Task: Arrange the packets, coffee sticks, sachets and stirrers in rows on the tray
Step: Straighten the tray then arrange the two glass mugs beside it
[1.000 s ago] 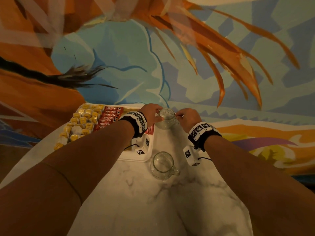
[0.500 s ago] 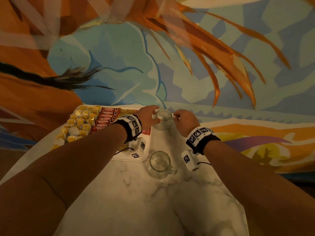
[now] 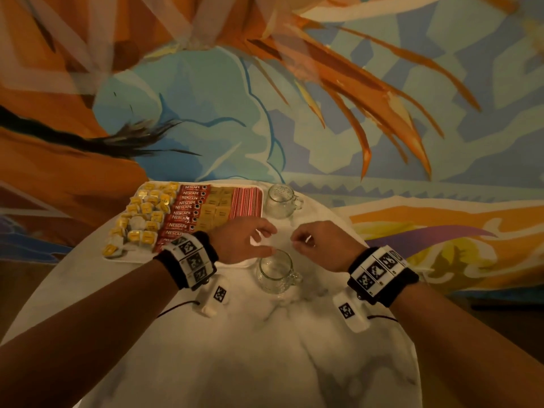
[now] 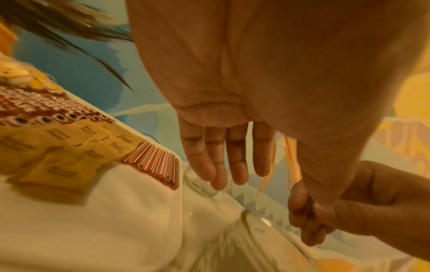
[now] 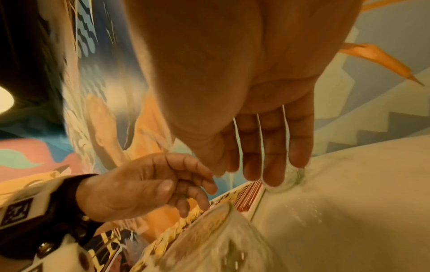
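The white tray [image 3: 129,258] at the left holds rows of yellow packets [image 3: 144,214], red coffee sticks [image 3: 188,210], tan sachets [image 3: 216,209] and red-white stirrers [image 3: 247,201]. My left hand [image 3: 266,241] hovers over the tray's near right corner with loosely curled fingers that hold nothing. Its thumb is close to the near glass mug [image 3: 273,270]. My right hand [image 3: 297,242] hangs just right of it, also relaxed and holding nothing. The left wrist view shows the stirrers [image 4: 158,165] and sachets [image 4: 69,152] lying flat below my straight fingers [image 4: 228,162].
A second glass mug [image 3: 279,201] stands by the tray's far right corner. Both mugs look empty. The round white marble table [image 3: 235,348] ends close behind the tray and the far mug, with a painted floor beyond.
Both hands have let go of the far mug and drawn back toward me, above the near mug. The stirrers and sachets, earlier covered by my left hand, now show.
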Motion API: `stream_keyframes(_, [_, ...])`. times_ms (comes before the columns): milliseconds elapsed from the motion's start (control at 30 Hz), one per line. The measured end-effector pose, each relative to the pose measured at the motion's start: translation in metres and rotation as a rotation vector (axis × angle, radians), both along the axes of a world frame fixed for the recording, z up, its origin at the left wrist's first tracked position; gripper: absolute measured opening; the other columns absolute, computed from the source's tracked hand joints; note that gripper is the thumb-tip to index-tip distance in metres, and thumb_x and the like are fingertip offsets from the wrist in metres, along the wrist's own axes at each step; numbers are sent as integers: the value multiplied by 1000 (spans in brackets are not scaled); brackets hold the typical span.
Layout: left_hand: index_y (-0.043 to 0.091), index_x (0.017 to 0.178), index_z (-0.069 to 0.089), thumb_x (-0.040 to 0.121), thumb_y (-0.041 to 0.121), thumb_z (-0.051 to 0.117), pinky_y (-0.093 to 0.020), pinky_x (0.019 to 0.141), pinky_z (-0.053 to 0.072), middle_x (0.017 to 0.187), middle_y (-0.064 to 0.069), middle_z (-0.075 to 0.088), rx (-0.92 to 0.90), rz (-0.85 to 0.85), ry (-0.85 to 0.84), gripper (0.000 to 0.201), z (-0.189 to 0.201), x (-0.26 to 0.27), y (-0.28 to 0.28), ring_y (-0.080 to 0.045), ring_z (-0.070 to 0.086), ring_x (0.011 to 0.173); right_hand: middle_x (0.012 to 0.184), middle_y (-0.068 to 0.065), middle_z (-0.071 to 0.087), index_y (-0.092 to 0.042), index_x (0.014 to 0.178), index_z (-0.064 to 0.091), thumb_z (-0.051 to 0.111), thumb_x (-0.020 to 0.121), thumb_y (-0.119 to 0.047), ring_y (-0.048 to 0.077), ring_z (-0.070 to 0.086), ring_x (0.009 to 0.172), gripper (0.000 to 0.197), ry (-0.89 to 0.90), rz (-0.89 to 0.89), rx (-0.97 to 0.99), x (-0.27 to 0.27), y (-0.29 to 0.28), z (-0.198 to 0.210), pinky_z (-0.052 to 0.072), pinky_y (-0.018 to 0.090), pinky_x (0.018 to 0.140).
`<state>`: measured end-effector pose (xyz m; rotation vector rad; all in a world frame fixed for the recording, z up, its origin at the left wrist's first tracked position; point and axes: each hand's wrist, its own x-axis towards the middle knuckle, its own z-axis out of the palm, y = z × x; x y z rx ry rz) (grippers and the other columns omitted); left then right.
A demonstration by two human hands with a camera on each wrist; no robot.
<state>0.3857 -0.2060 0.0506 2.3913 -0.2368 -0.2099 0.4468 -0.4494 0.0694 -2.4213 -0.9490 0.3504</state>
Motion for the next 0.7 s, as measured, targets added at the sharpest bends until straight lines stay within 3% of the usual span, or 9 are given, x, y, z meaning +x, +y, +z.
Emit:
stream_keyframes(100, [28, 137, 55, 79, 46, 81, -15, 75, 51, 122, 13, 60, 3, -12, 18, 65, -11, -21, -5, -5, 63, 99, 91, -9, 74, -26, 95, 74, 64, 91, -38, 8, 65, 77, 16, 14, 55, -79, -18, -12, -7, 53, 31, 77])
stream_keyframes(167, [27, 143, 48, 78, 41, 83, -18, 78, 52, 125, 11, 59, -27, 15, 45, 75, -19, -31, -9, -9, 63, 100, 88, -10, 73, -28, 93, 72, 63, 89, -46, 7, 65, 78, 20, 32, 57, -112, -27, -19, -17, 53, 31, 75])
stream_keyframes(233, [25, 146, 44, 77, 37, 85, -17, 79, 51, 128, 9, 57, -59, 54, 54, 81, -28, -40, -14, -10, 61, 100, 91, -9, 73, -29, 97, 72, 64, 87, -43, 10, 66, 81, 19, 46, 57, -150, -34, -24, -29, 54, 33, 77])
stream_keyframes(333, [22, 143, 48, 79, 31, 84, -7, 76, 43, 131, 5, 56, -52, 120, 28, 75, -36, -47, -21, -9, 58, 100, 98, -4, 74, -28, 105, 72, 64, 88, -33, 18, 68, 90, 19, 43, 47, -205, -39, -27, -40, 54, 36, 81])
stream_keyframes(500, [18, 146, 44, 82, 29, 82, -22, 85, 47, 136, 0, 55, -58, 214, 24, 75, -35, -40, -32, -13, 57, 103, 108, 2, 74, -25, 111, 72, 61, 93, -27, 23, 68, 99, 21, 19, -45, -179, -27, -23, -40, 53, 40, 87])
stream_keyframes(700, [12, 142, 47, 86, 22, 78, -15, 83, 42, 136, -5, 55, -47, 248, -8, 66, -26, -10, -33, -12, 53, 102, 109, 6, 73, -19, 112, 71, 60, 96, -29, 27, 66, 101, 22, -8, -131, -165, -6, -7, -30, 53, 38, 87])
